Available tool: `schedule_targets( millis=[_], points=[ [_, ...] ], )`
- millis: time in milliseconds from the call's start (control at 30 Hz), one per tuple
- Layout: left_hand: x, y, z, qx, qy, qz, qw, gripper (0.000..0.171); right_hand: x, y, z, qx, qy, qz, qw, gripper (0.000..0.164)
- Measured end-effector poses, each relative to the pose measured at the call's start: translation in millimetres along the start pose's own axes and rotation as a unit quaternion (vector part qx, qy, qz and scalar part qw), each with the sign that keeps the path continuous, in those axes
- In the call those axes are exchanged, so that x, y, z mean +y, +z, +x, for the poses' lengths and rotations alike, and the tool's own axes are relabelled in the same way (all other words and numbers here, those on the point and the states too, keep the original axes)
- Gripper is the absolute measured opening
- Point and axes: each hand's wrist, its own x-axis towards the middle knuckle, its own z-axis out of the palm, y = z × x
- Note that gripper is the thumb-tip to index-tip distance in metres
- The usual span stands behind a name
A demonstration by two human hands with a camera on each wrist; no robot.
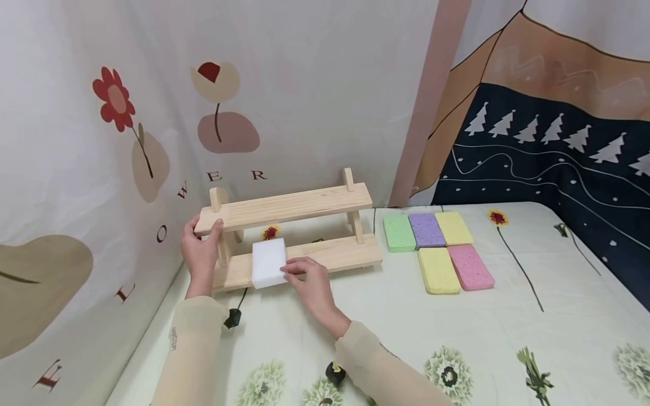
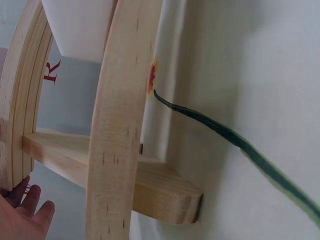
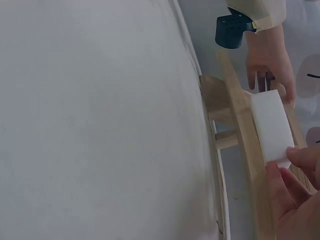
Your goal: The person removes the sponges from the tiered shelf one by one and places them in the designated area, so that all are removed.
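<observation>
A two-tier wooden shelf (image 1: pixel 294 208) stands against the back curtain in the head view. My left hand (image 1: pixel 200 254) grips the left end of its upper board, thumb on top. On the left part of the lower board (image 1: pixel 325 256) rests a white sponge (image 1: pixel 269 262), a plain block overhanging the front edge. My right hand (image 1: pixel 315 285) pinches that sponge at its right side. The right wrist view shows thumb and fingers of the right hand (image 3: pixel 297 195) at one end of the white sponge (image 3: pixel 271 125). In the left wrist view, fingertips (image 2: pixel 45 212) appear beside the upper board.
Right of the shelf, several coloured sponges lie flat in two rows: green (image 1: pixel 399 233), purple (image 1: pixel 426 229) and yellow (image 1: pixel 454 228) behind, another yellow (image 1: pixel 439 270) and pink (image 1: pixel 471 267) in front. A flower-print cloth (image 1: pixel 386 321) covers the table. Printed curtains (image 1: pixel 325 84) rise behind and at the left.
</observation>
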Motion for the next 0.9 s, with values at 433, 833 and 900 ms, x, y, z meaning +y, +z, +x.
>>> schedule_targets(
  millis=[433, 833, 900],
  points=[
    [-0.1, 0.5, -2.6, -0.004, 0.002, -0.008, 1.0000, 0.074, 0, -23, -7, 0.020, -0.021, -0.011, 0.999, 0.009],
    [1.7, -1.2, -0.8, -0.010, -0.001, -0.009, 0.9999, 0.074, 5, -85, -23, 0.067, -0.007, -0.009, 0.998, 0.011],
    [2.1, -2.2, 0.5, -0.009, -0.001, -0.008, 0.9999, 0.074, 6, -96, -26, 0.080, -0.002, -0.009, 0.997, 0.010]
  ],
)
